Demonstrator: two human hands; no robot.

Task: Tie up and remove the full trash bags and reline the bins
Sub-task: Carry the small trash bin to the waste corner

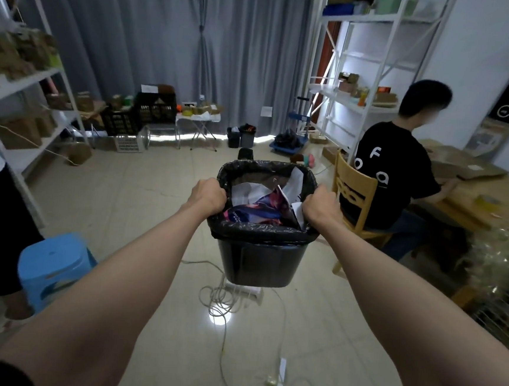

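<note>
Nearest us in the head view are our two bare forearms, reaching out over the tiled floor [129,200] and the white cable [222,301] coiled on it. Farther out, our left hand [208,195] curls its fingers over the left rim of the black bin [259,264], and our right hand [318,206] does the same on the right rim, both pinching the folded-over edge of the black trash bag [262,232]. The bin appears to hang clear of the floor, held up between our hands, centre of the scene, with crumpled paper and a coloured wrapper [255,206] filling the bag.

To do this step well, we judge we should set the bin down on bare floor, away from the cable and from the seated person [399,171] at right, then peel the bag edge off the rim evenly on both sides. Gathering the mouth before lifting should keep the paper from spilling. A blue stool [53,264] stands near left.
</note>
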